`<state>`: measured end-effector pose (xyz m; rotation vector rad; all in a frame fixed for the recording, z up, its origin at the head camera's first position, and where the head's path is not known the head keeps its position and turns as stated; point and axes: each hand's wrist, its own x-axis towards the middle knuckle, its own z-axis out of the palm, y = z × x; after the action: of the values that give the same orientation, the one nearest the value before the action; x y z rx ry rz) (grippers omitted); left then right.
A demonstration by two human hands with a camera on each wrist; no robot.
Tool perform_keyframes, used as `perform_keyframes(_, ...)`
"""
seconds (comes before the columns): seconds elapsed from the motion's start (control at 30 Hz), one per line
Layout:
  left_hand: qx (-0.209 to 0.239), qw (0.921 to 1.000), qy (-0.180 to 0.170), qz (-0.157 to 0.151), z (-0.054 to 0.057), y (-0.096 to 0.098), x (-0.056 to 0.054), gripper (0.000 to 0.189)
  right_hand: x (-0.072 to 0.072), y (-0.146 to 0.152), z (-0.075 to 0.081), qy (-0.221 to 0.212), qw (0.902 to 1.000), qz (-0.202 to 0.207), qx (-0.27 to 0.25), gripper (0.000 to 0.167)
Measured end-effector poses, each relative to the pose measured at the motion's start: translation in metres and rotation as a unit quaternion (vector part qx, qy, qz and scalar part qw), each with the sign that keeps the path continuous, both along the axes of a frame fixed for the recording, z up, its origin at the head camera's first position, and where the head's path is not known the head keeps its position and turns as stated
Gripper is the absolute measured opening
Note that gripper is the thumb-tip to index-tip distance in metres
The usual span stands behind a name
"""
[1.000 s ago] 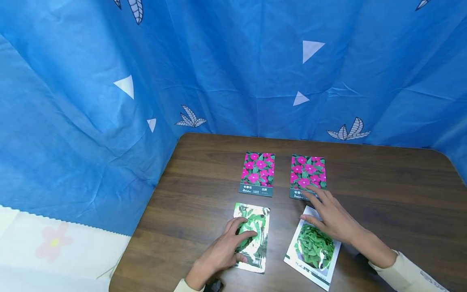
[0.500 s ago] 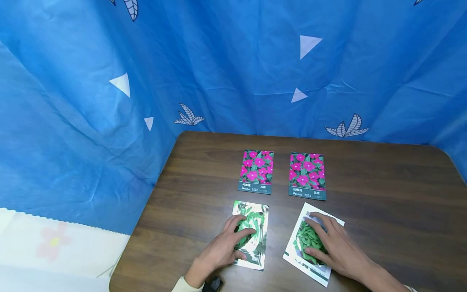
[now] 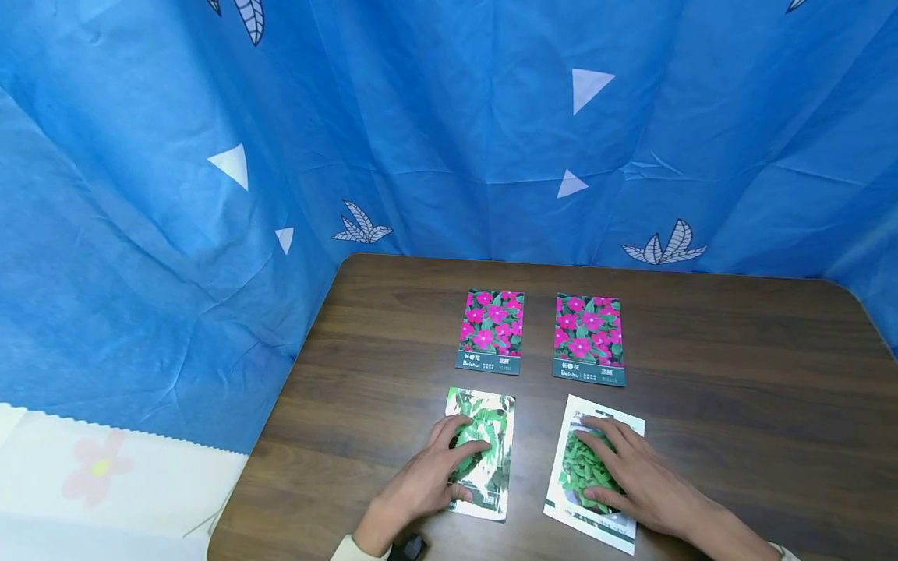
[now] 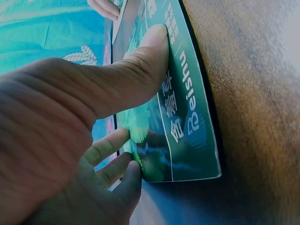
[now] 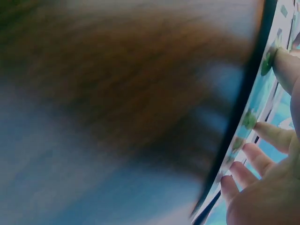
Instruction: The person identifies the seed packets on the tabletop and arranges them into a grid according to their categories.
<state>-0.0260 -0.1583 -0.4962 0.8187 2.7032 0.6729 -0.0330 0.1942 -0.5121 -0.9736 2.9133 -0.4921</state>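
Note:
Spread fingertips of my left hand (image 3: pixel 421 477) rest on a shiny green seed packet (image 3: pixel 503 460) at the front of the table. In the left wrist view the thumb (image 4: pixel 147 70) lies on the packet's dark green label (image 4: pixel 192 117). My right hand (image 3: pixel 645 483) touches a white-edged seed packet (image 3: pixel 561 477) with a picture of green leaves; this packet lies slightly askew. The right wrist view shows its fingertips (image 5: pixel 248 152) on the packet face. Behind them lie two pink-flower seed packets, one on the left (image 3: pixel 491 327) and one on the right (image 3: pixel 588 331).
The brown wooden table (image 3: pixel 365 374) has rounded far corners. A blue patterned curtain (image 3: pixel 435 140) hangs behind it and along its left side. White cloth with a pale flower (image 3: pixel 98 467) lies at the lower left.
My right hand has come back from the right pink-flower packet onto the white-edged one. That packet has turned a little straighter. The left hand stays on its packet.

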Motion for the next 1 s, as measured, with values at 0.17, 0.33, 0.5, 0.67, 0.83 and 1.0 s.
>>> perform_keyframes(0.17,0.002,0.9999,-0.011,0.001,0.0014,-0.0006,-0.0003,0.065,-0.0003,-0.0028,0.0019,-0.007,0.9997,0.02,0.011,0.074)
perform_keyframes(0.33,-0.002,0.9998,-0.019,-0.006,0.0032,-0.0003,-0.0012,0.065,-0.0008,-0.006,0.0036,-0.011,0.9992,0.034,0.016,0.071)
perform_keyframes(0.5,-0.009,0.9997,-0.017,-0.012,0.0035,0.0014,-0.0023,0.066,-0.001,-0.0083,0.0034,-0.002,0.9986,0.052,0.012,0.07)
perform_keyframes(0.67,-0.024,0.9995,-0.003,-0.018,0.0039,0.0032,-0.0024,0.067,-0.0022,-0.0096,0.0026,-0.009,0.9982,0.058,0.008,0.07)
perform_keyframes(0.83,-0.034,0.9992,0.011,-0.02,0.0039,0.0043,-0.0028,0.068,-0.0043,-0.0101,0.0035,-0.01,0.9981,0.06,0.007,0.071)
perform_keyframes(1.0,-0.04,0.9989,0.009,-0.021,0.0043,0.0046,-0.0032,0.068,-0.0044,-0.01,0.0064,-0.013,0.998,0.061,0.005,0.07)
